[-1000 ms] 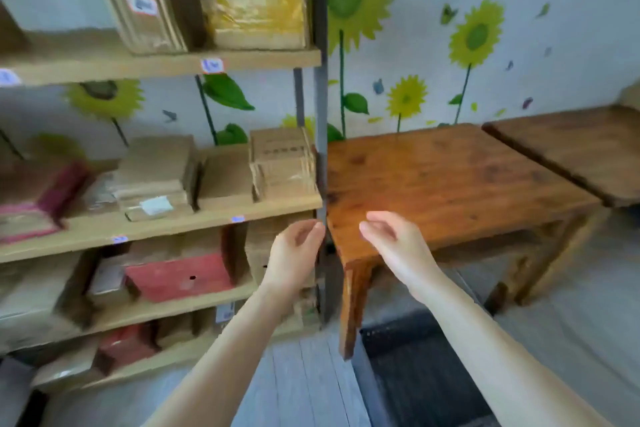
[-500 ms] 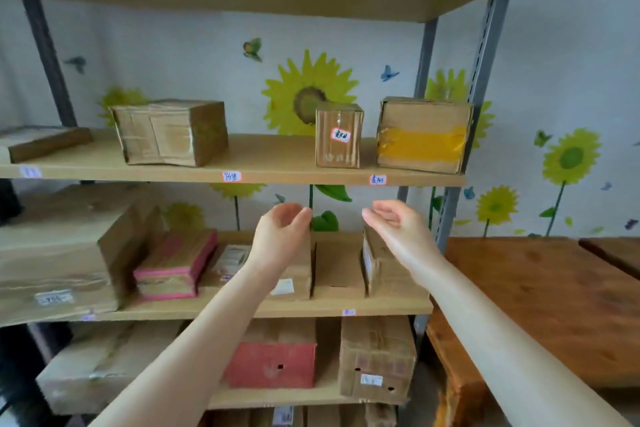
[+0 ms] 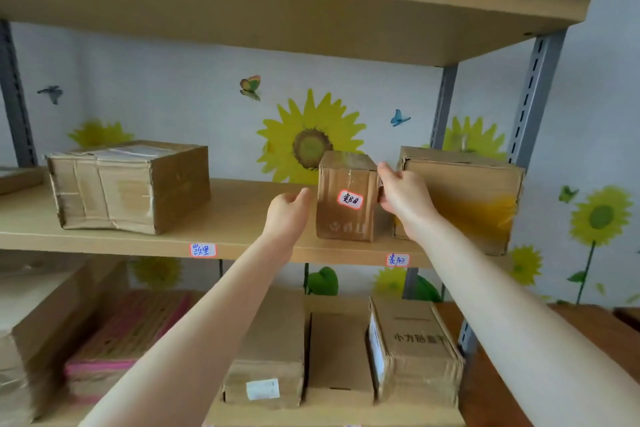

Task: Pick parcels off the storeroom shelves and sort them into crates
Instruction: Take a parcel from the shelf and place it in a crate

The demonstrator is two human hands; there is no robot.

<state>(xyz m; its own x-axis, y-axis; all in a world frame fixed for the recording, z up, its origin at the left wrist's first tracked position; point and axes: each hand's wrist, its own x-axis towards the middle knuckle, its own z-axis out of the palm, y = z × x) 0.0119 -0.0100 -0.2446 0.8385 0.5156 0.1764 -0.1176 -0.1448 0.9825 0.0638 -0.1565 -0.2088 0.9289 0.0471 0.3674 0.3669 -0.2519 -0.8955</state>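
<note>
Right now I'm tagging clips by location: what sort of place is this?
Probably a parcel storeroom: metal-framed shelves hold taped cardboard parcels, handwritten labels are stuck on the shelf edge, and a small box carries its own label.

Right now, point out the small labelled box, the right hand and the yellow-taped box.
small labelled box (image 3: pixel 343 222): head view, lower front face.
right hand (image 3: pixel 403 196): head view, back of the hand.
yellow-taped box (image 3: pixel 460 180): head view, upper front face.

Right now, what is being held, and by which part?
The right hand grips the small labelled box at its upper right edge; the left hand is at its left side, contact unclear.
</note>
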